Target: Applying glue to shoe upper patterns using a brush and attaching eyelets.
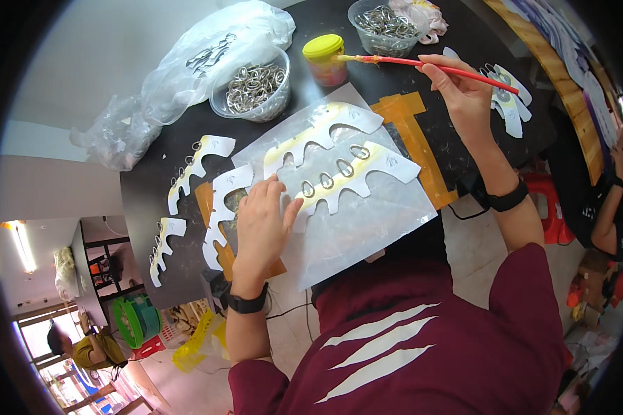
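Note:
My right hand (457, 90) grips a long red-handled brush (394, 61), its yellowish, coated tip beside a small tub (327, 69) with a yellow top and a pinkish body. On a translucent plastic sheet (387, 225) lie two scalloped white cut-out pieces. The nearer cut-out (387, 160) has a yellow-smeared band and several metal rings on it; the farther cut-out (356, 117) shows yellow smears and no rings. My left hand (259, 220) rests at the left end of the nearer cut-out, thumb and fingers apart. Another white cut-out (232, 181) lies beyond its wrist side.
Two clear bowls of metal rings (256, 90) (387, 22) stand at the back, beside plastic bags (221, 41). Ringed cut-outs lie left (213, 146) and far right (512, 114). Brown tape (412, 138) crosses the dark table (138, 200). Other people appear at both sides.

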Action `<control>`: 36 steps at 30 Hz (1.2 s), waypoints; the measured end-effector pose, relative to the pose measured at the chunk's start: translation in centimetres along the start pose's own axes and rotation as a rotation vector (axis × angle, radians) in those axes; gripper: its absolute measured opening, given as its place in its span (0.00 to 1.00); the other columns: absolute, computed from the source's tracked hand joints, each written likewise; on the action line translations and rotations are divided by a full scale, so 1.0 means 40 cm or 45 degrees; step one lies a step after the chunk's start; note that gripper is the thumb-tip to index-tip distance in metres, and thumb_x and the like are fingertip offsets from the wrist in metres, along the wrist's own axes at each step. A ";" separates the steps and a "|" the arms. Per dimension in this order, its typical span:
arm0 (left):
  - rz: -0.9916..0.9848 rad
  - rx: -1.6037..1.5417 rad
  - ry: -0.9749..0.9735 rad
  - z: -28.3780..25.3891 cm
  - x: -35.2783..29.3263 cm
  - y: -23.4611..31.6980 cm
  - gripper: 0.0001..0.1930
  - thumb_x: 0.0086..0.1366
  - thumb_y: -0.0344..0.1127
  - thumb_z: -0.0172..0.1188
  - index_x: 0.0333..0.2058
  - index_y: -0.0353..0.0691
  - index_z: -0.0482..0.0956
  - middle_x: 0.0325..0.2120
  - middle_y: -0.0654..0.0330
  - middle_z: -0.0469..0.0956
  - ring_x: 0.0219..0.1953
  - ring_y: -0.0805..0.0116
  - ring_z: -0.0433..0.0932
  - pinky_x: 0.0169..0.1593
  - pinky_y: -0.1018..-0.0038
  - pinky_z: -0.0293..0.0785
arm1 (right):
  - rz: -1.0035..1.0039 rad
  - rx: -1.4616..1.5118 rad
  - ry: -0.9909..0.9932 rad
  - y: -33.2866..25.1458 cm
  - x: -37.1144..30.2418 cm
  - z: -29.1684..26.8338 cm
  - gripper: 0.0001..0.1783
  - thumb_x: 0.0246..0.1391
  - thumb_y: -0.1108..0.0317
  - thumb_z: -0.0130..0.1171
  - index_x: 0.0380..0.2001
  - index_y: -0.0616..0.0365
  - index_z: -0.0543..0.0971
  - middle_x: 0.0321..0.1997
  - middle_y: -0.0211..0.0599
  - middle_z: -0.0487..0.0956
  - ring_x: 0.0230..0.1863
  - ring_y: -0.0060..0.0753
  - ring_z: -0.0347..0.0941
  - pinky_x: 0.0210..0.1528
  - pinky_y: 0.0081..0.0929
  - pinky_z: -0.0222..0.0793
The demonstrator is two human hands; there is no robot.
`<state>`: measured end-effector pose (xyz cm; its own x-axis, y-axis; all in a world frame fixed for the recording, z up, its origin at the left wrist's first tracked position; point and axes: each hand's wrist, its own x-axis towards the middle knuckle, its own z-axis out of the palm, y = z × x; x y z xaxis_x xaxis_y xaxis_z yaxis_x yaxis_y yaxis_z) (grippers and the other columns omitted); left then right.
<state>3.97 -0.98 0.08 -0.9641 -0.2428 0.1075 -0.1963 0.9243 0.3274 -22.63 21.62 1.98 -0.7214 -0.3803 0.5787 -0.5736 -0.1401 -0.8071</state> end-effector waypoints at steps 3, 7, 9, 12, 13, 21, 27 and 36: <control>0.014 0.019 0.024 0.005 -0.001 -0.004 0.16 0.61 0.41 0.60 0.40 0.35 0.73 0.49 0.48 0.74 0.50 0.51 0.72 0.50 0.61 0.65 | 0.026 0.006 -0.023 0.005 0.005 0.015 0.11 0.57 0.71 0.62 0.43 0.59 0.82 0.37 0.29 0.83 0.36 0.14 0.76 0.36 0.10 0.70; 0.041 0.047 0.056 0.006 -0.001 -0.006 0.16 0.60 0.41 0.62 0.39 0.35 0.73 0.48 0.49 0.75 0.49 0.53 0.72 0.48 0.63 0.65 | 0.111 0.015 0.032 0.023 0.012 0.047 0.11 0.56 0.70 0.63 0.42 0.59 0.83 0.38 0.31 0.83 0.36 0.17 0.77 0.35 0.12 0.71; 0.037 0.044 0.046 0.007 0.000 -0.005 0.16 0.60 0.41 0.62 0.39 0.35 0.73 0.48 0.49 0.75 0.49 0.53 0.72 0.48 0.63 0.65 | 0.176 0.008 0.052 0.044 0.020 0.055 0.11 0.55 0.70 0.63 0.41 0.59 0.83 0.38 0.32 0.84 0.36 0.18 0.77 0.34 0.12 0.71; 0.034 0.044 0.047 0.006 -0.001 -0.005 0.16 0.60 0.41 0.62 0.39 0.35 0.73 0.47 0.49 0.75 0.49 0.53 0.72 0.48 0.63 0.65 | 0.228 0.076 0.054 0.063 0.029 0.070 0.11 0.55 0.69 0.64 0.41 0.58 0.84 0.37 0.34 0.84 0.35 0.18 0.77 0.33 0.13 0.71; 0.038 0.045 0.057 0.006 -0.002 -0.005 0.16 0.60 0.41 0.62 0.39 0.35 0.73 0.47 0.49 0.75 0.49 0.53 0.72 0.48 0.63 0.65 | 0.276 0.091 0.051 0.063 0.032 0.074 0.12 0.56 0.68 0.63 0.43 0.59 0.83 0.39 0.34 0.84 0.33 0.16 0.75 0.32 0.12 0.67; 0.016 0.043 0.035 0.004 -0.003 -0.003 0.16 0.60 0.41 0.61 0.39 0.35 0.73 0.49 0.49 0.75 0.50 0.53 0.72 0.49 0.63 0.65 | 0.734 0.270 0.009 0.070 0.018 0.084 0.15 0.59 0.63 0.60 0.48 0.56 0.80 0.42 0.32 0.83 0.27 0.10 0.70 0.29 0.09 0.60; 0.024 0.037 0.030 0.007 0.003 0.000 0.16 0.60 0.41 0.61 0.39 0.35 0.73 0.49 0.49 0.74 0.51 0.53 0.71 0.50 0.63 0.65 | 1.045 0.473 -0.060 0.063 -0.002 0.056 0.22 0.57 0.63 0.62 0.54 0.56 0.74 0.42 0.28 0.81 0.28 0.11 0.70 0.28 0.10 0.62; -0.003 0.060 -0.013 -0.008 0.005 0.009 0.15 0.60 0.40 0.61 0.39 0.34 0.73 0.48 0.49 0.74 0.51 0.52 0.71 0.50 0.62 0.65 | 0.403 0.211 -1.030 -0.138 0.196 -0.140 0.20 0.54 0.63 0.61 0.49 0.56 0.77 0.36 0.33 0.81 0.27 0.15 0.74 0.27 0.13 0.70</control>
<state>3.78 -0.79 0.53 -0.9654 -0.2420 0.0973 -0.2063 0.9367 0.2830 -27.28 24.54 11.63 -0.3053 -0.9452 0.1155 -0.2843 -0.0253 -0.9584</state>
